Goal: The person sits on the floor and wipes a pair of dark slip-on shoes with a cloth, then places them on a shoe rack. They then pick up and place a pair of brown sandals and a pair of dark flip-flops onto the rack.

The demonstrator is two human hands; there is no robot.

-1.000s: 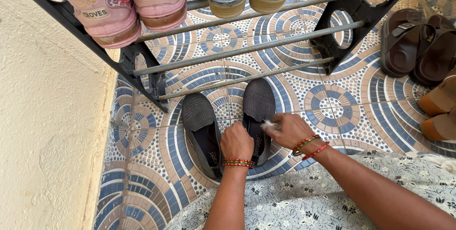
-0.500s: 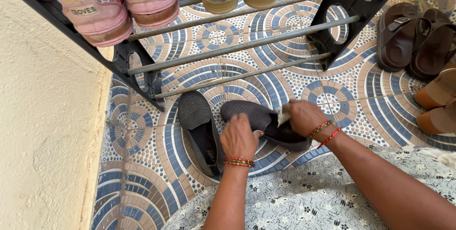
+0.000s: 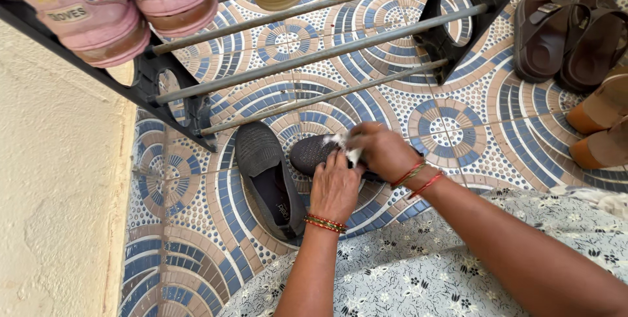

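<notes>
Turned sideways since a second ago, the dark slip-on shoe (image 3: 313,152) lies on the patterned floor tiles (image 3: 451,127); left hand (image 3: 335,186) grips it. Right hand (image 3: 383,150) pinches a white cloth (image 3: 347,143) against it.

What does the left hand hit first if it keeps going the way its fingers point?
The left hand points up-frame, fingers already on the dark shoe. Beyond it, likely the rack's lowest bar, though depth is unclear.

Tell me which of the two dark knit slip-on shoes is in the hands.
The right-hand dark knit shoe, turned sideways under both hands, a white cloth against it. Its mate lies untouched beside the left hand.
</notes>
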